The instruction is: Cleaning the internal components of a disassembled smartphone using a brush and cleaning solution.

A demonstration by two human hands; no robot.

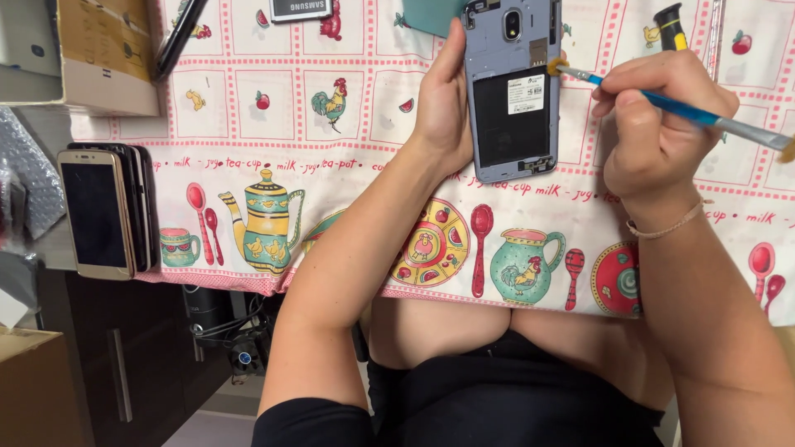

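Observation:
My left hand (443, 103) grips a grey smartphone (512, 91) with its back cover off, held upright above the table, the empty battery bay and camera lens facing me. My right hand (654, 124) pinches a blue-handled paintbrush (687, 112), whose bristle tip touches the phone's upper right edge. Both forearms rest over the front edge of the patterned tablecloth (273, 124).
A stack of smartphones (103, 211) sits at the table's left front corner. A cardboard box (99, 54) stands at the back left, a dark pen-like tool (178, 37) beside it and a phone battery (300, 8) at the top. A yellow-black tool handle (671, 25) lies top right.

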